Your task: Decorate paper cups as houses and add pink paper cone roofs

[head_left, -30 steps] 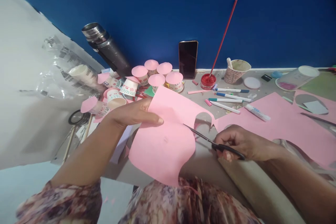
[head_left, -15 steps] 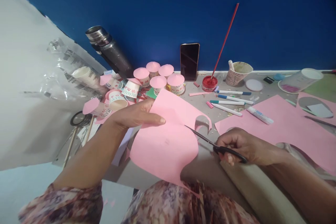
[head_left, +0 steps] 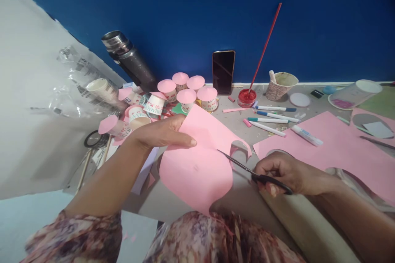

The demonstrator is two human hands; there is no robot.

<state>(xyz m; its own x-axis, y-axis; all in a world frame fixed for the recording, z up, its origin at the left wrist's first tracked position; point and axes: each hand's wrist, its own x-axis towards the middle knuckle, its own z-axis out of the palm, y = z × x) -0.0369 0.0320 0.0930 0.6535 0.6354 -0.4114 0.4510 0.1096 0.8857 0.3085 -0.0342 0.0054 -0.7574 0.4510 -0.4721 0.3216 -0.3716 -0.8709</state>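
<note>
Blue wall (head_left: 173,16), pink paper (head_left: 196,174) in left hand (head_left: 166,132)

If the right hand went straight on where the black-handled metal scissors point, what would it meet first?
Likely the held pink paper sheet: the scissors in the right hand overlap it in view. Beyond, perhaps the left hand; depth is unclear.

Pink paper sheet (head_left: 197,172) in left hand (head_left: 168,133) turns slightly: lower left edge drawn inward, baring more worktop (head_left: 163,203) toward front edge, gap to small pink scrap (head_left: 151,180) wider. Cut strip (head_left: 245,144) at sheet's right now curls downward, free end clear of large pink sheet (head_left: 339,148). Sheet's bottom tail shows less.
</note>
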